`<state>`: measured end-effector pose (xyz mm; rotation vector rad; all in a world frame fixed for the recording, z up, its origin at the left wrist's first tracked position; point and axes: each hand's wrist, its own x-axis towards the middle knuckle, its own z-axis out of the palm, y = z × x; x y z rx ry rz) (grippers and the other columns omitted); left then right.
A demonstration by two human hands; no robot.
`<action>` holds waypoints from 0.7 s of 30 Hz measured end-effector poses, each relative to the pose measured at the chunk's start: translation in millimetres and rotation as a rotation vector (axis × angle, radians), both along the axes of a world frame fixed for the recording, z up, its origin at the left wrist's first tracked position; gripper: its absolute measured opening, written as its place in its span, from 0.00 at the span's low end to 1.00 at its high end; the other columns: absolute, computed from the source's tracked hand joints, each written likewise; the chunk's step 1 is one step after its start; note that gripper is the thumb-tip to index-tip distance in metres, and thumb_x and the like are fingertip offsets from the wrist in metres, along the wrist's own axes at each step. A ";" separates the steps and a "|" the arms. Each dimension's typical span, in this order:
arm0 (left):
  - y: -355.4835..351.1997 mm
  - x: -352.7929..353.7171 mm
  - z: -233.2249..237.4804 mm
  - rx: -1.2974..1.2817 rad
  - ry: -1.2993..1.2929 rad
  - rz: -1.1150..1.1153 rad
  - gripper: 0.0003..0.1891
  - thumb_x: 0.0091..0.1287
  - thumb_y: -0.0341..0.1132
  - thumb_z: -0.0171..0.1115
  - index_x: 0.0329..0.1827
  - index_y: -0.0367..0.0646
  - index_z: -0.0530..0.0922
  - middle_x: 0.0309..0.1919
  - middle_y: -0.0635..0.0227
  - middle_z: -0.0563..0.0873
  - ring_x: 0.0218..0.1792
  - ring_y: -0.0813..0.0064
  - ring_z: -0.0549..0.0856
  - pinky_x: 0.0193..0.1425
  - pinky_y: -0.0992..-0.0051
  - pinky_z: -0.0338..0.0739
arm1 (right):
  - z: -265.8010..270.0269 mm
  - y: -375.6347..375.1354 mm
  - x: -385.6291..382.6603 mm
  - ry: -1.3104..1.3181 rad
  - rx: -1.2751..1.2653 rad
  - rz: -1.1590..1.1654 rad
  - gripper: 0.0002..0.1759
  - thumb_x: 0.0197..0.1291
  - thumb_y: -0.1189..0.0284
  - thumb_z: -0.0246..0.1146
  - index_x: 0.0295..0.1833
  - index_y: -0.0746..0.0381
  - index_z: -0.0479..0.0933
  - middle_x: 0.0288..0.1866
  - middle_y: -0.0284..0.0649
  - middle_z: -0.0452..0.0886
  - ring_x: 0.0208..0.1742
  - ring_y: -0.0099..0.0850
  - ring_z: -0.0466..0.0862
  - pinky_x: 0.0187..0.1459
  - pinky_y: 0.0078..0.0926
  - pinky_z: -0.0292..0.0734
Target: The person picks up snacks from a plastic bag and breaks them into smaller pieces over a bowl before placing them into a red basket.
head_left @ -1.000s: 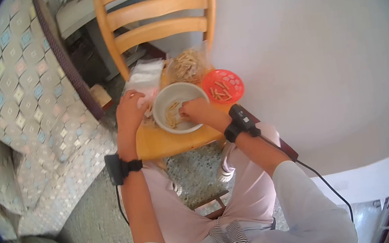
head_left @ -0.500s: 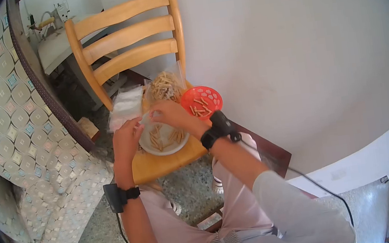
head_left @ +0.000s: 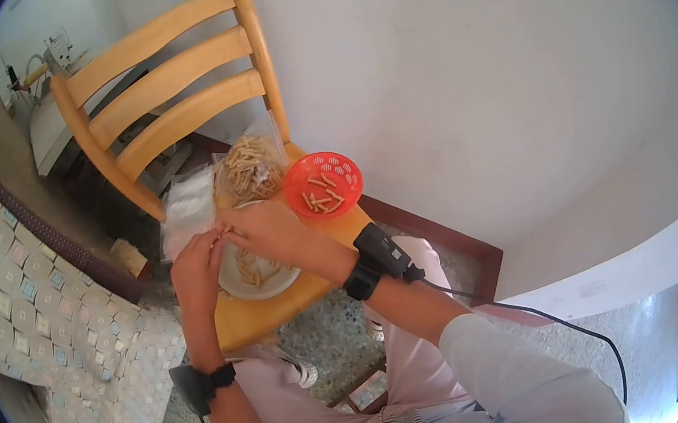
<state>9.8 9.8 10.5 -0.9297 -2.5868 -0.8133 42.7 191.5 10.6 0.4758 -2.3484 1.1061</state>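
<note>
My left hand (head_left: 195, 269) and my right hand (head_left: 266, 231) meet over the white plate (head_left: 229, 289), fingertips pinched together. Whatever is between them is too small and covered to make out. Short beige stick-shaped pieces (head_left: 252, 270) lie on the plate, partly hidden by my right hand. Behind the hands stands a clear plastic bag (head_left: 252, 171) full of similar pieces. To the right, a red perforated basket (head_left: 355, 182) holds several browner sticks (head_left: 322, 196). Flat clear plastic bags (head_left: 188, 204) lie stacked at the left, close to my left fingers.
All of this rests on the seat of a wooden chair (head_left: 239, 331) with a slatted back (head_left: 163, 42). A white wall (head_left: 469, 92) rises at the right. Patterned fabric (head_left: 74, 349) covers something at the left, and a sewing machine (head_left: 59, 50) stands behind the chair.
My fingertips, apart half a second ago, now meet in front of me above the plate. The whole view has shifted, so the chair appears further left and tilted.
</note>
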 end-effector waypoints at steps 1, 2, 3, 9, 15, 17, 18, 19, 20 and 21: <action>3.0 3.0 2.7 0.038 -0.045 0.008 0.12 0.67 0.31 0.68 0.53 0.43 0.84 0.42 0.61 0.88 0.38 0.65 0.88 0.44 0.69 0.80 | 2.4 1.9 -0.3 -0.002 0.001 -0.008 0.08 0.65 0.65 0.63 0.42 0.58 0.76 0.32 0.45 0.85 0.35 0.49 0.85 0.36 0.45 0.77; 4.6 4.5 3.6 0.074 -0.091 0.017 0.12 0.67 0.29 0.67 0.52 0.42 0.84 0.41 0.60 0.88 0.37 0.65 0.88 0.43 0.70 0.80 | 4.3 2.8 -0.3 -0.053 0.010 0.000 0.09 0.66 0.64 0.64 0.45 0.57 0.77 0.34 0.43 0.86 0.37 0.48 0.86 0.38 0.44 0.78; 4.8 3.5 2.1 0.074 -0.095 0.012 0.12 0.67 0.29 0.67 0.52 0.42 0.84 0.41 0.60 0.88 0.37 0.65 0.88 0.43 0.70 0.80 | 6.8 3.4 -0.4 -0.105 0.018 0.008 0.11 0.66 0.64 0.65 0.49 0.57 0.78 0.36 0.42 0.87 0.39 0.46 0.87 0.39 0.42 0.80; 0.7 -4.9 -2.3 0.168 0.014 0.074 0.10 0.69 0.29 0.66 0.52 0.41 0.84 0.41 0.65 0.88 0.34 0.69 0.87 0.37 0.73 0.80 | 19.7 -2.1 1.2 -0.011 0.009 -0.012 0.10 0.66 0.64 0.65 0.48 0.57 0.81 0.38 0.42 0.87 0.40 0.45 0.87 0.40 0.41 0.80; 2.9 0.3 7.9 0.503 -0.147 0.026 0.08 0.70 0.28 0.65 0.50 0.41 0.86 0.40 0.68 0.86 0.34 0.78 0.83 0.39 0.79 0.76 | 31.3 2.9 0.9 -0.112 -0.001 -0.071 0.10 0.66 0.65 0.65 0.50 0.56 0.83 0.41 0.41 0.86 0.42 0.43 0.86 0.42 0.38 0.81; 5.7 8.1 8.0 0.504 -0.082 0.038 0.09 0.69 0.27 0.66 0.50 0.42 0.86 0.39 0.68 0.86 0.34 0.79 0.82 0.38 0.79 0.76 | 21.8 1.3 1.0 -0.054 -0.024 -0.038 0.10 0.66 0.66 0.65 0.50 0.56 0.82 0.43 0.41 0.86 0.43 0.43 0.86 0.43 0.38 0.81; 7.3 7.8 10.0 0.513 -0.013 0.032 0.09 0.67 0.25 0.67 0.50 0.42 0.86 0.39 0.68 0.85 0.33 0.79 0.82 0.37 0.79 0.75 | 23.0 0.3 -1.7 0.012 -0.041 -0.022 0.10 0.66 0.67 0.65 0.50 0.57 0.82 0.45 0.40 0.85 0.45 0.42 0.86 0.44 0.37 0.81; 8.8 6.8 11.5 0.511 0.002 0.039 0.09 0.67 0.25 0.67 0.50 0.42 0.86 0.39 0.68 0.85 0.33 0.79 0.82 0.37 0.79 0.75 | 24.6 0.5 -4.7 0.024 -0.043 -0.011 0.10 0.66 0.67 0.65 0.50 0.57 0.82 0.45 0.40 0.85 0.45 0.42 0.86 0.44 0.37 0.81; 9.1 9.7 10.7 0.531 0.014 0.023 0.10 0.66 0.25 0.68 0.49 0.42 0.86 0.38 0.68 0.84 0.32 0.80 0.81 0.36 0.79 0.74 | 23.6 -0.2 -3.5 0.010 -0.049 0.026 0.10 0.65 0.68 0.65 0.49 0.58 0.82 0.47 0.40 0.84 0.46 0.43 0.85 0.44 0.37 0.81; 10.0 13.4 9.1 0.550 0.022 0.007 0.10 0.65 0.24 0.69 0.48 0.42 0.87 0.36 0.68 0.84 0.31 0.80 0.80 0.36 0.80 0.74 | 22.9 -0.7 -1.4 -0.006 -0.055 0.061 0.10 0.65 0.69 0.66 0.49 0.58 0.82 0.48 0.40 0.84 0.47 0.43 0.85 0.45 0.37 0.81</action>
